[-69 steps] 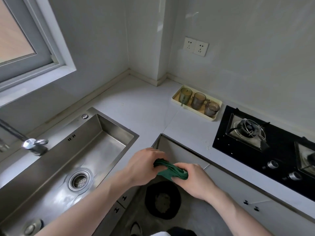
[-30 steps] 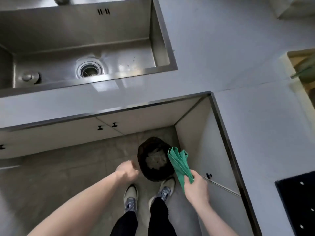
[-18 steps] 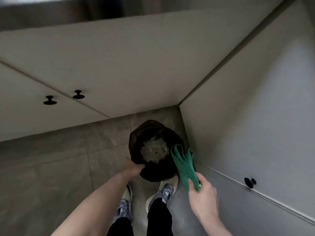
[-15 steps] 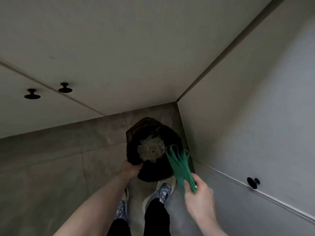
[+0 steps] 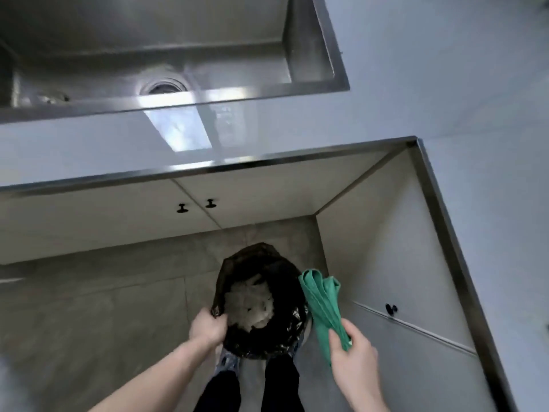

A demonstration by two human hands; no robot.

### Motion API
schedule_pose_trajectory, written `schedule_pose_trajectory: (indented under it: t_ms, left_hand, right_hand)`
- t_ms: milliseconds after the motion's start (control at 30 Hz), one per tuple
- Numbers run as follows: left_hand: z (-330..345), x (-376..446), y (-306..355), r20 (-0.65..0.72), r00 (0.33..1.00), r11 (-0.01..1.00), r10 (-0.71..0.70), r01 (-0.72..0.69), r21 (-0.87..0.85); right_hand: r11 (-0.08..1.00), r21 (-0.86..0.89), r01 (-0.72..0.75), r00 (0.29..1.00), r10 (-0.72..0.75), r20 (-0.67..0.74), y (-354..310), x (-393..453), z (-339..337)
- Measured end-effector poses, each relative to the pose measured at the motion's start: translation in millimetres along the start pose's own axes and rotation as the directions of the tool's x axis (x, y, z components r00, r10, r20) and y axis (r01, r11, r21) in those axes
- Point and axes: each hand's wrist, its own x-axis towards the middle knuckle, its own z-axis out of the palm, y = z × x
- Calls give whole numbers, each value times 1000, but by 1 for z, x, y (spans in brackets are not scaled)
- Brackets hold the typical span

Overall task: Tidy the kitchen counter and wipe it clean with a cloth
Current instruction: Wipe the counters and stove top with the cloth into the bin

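Observation:
A green cloth [image 5: 322,304], folded into a long bunch, sticks up from my right hand [image 5: 352,350], which grips its lower end. My left hand [image 5: 206,325] grips the left rim of a black bin bag [image 5: 261,343] that sits in front of my legs; crumpled pale waste shows inside it. The cloth hangs just right of the bag's rim. The grey counter [image 5: 445,99] runs along the top and down the right side, well above both hands.
A steel sink [image 5: 312,55] with a round drain is set into the counter at the top. White cabinet doors with black knobs [image 5: 196,206] line the corner below. Another knob [image 5: 390,309] is on the right door. Grey floor tiles lie to the left.
The view has pulled back up, so sink and counter show again. My left hand holds the bag's rim and the bag stands nearer and larger. My right hand keeps the cloth.

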Motion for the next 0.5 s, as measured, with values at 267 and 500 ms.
schedule_pose_trajectory:
  t_ms: [267,500]
  left_hand:
    - [-149,-168,-44,-97,995,987,-32,16,-163]
    - [-216,-249,-84,-202,974,959,-108,48,-280]
  right_hand:
    - [971,43,233,971,-235,41,-94,-132,-56]
    - [926,78,370,918,-377,120,-148,-185,-66]
